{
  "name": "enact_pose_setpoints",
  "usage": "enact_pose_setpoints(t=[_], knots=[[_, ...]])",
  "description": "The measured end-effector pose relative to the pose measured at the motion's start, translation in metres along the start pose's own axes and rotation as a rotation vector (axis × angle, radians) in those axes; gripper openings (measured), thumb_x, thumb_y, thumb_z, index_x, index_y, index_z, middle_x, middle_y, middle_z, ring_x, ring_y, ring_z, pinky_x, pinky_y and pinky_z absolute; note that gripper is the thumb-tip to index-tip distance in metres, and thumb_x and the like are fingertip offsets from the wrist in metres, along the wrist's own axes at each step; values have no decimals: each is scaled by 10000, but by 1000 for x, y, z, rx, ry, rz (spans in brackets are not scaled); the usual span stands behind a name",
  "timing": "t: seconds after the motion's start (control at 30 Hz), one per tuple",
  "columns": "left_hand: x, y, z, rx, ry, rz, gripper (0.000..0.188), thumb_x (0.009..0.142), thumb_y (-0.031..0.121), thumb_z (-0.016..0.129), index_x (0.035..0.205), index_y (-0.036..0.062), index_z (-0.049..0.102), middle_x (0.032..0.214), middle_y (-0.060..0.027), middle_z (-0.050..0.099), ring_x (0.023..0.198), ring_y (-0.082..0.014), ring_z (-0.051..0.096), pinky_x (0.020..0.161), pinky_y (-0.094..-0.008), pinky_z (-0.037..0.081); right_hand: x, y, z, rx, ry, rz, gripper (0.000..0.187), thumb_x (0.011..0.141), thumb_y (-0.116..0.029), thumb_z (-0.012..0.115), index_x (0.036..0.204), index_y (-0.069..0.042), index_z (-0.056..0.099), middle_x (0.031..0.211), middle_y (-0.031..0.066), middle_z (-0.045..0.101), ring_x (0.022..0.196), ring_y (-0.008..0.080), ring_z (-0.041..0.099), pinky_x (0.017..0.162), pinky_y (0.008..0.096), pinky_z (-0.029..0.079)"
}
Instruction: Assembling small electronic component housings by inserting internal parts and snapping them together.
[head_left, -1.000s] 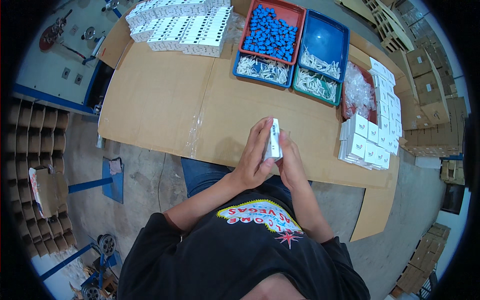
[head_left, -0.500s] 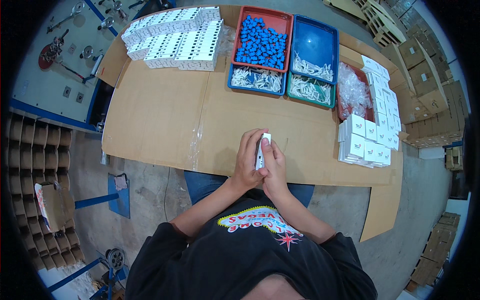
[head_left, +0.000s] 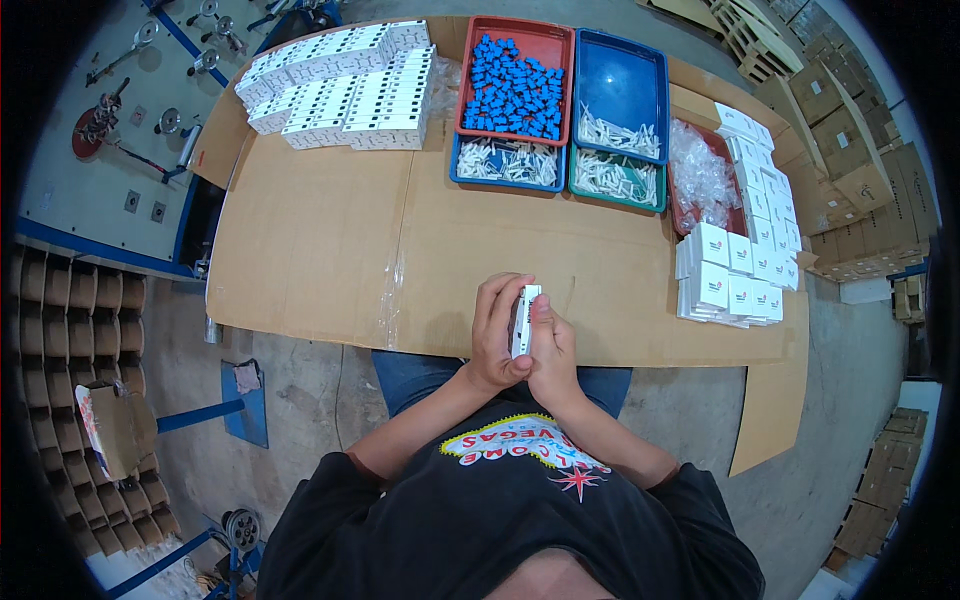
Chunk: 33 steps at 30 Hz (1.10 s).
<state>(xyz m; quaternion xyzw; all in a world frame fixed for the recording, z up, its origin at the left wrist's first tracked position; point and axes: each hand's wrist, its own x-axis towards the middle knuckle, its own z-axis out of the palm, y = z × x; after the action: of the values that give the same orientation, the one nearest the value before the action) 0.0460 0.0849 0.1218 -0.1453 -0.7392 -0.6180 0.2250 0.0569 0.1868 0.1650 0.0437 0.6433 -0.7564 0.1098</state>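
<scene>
Between my two hands, over the near edge of the cardboard-covered table (head_left: 300, 270), a small white box (head_left: 524, 318) stands on edge, its narrow side facing up. My left hand (head_left: 493, 335) wraps the box from the left, fingers curled over its far end. From the right, my right hand (head_left: 552, 350) presses against it, the thumb lying along its side near the top. Both palms hide the box's broad faces. A dark gap or marking shows along the box's left side; I cannot make out which.
Stacked white boxes stand at the far left (head_left: 385, 110) and at the right (head_left: 735, 275). Along the back are a red tray (head_left: 466, 85) of blue pieces, blue (head_left: 622, 75) and green (head_left: 600, 192) trays with white pieces, and clear plastic bags (head_left: 705, 180).
Both hands have come slightly nearer to me with the white box. My right thumb sits a little lower on it, and more of its far end shows. The whole view has shifted slightly.
</scene>
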Motion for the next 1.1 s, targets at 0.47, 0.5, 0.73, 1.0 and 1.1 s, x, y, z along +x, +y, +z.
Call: enact_pose_setpoints(t=[0.47, 0.5, 0.73, 1.0, 1.1], knots=[[-5, -2, 1, 30, 60, 194, 1045, 878, 840, 373, 1306, -103, 513, 1257, -252, 502, 1168, -404, 527, 1012, -494, 426, -15, 4, -1, -9, 19, 3, 555, 1106, -472, 329, 1195, -11, 625, 908, 23, 623, 829, 92, 564, 739, 269, 474], [-3, -1, 1, 31, 59, 192, 1045, 878, 840, 373, 1306, -103, 513, 1257, -252, 502, 1168, -404, 527, 1012, -494, 426, -14, 3, -3, -8, 19, 5, 555, 1106, -472, 329, 1195, -11, 625, 908, 23, 623, 829, 92, 564, 739, 269, 474], [20, 0, 3, -351, 191, -253, 999, 935, 816, 200, 1469, -4, 394, 1351, -166, 538, 1264, -285, 524, 1103, -393, 366, 16, -2, -30, 406, -216, 124, 521, 1101, -359, 410, 1497, -24, 455, 1622, 204, 292, 1480, 287, 343, 1164, 375, 349], [40, 21, -12, -1001, 194, -948, 784, 1014, 660, 211, 1485, 77, 444, 1361, -135, 571, 1274, -262, 539, 1077, -396, 414, 8, -20, -39, -633, -197, -481, 616, 861, -158, 759, 1431, -57, 548, 1584, 197, 380, 1449, 344, 406, 1154, 449, 355], [39, 27, -9, -998, 113, -1109, 783, 1013, 693, 227, 1483, 105, 442, 1381, -119, 561, 1288, -261, 535, 1083, -416, 429, 15, -15, -42, -666, -222, -598, 666, 823, -250, 806, 1405, -40, 558, 1563, 215, 401, 1441, 378, 406, 1158, 493, 342]])
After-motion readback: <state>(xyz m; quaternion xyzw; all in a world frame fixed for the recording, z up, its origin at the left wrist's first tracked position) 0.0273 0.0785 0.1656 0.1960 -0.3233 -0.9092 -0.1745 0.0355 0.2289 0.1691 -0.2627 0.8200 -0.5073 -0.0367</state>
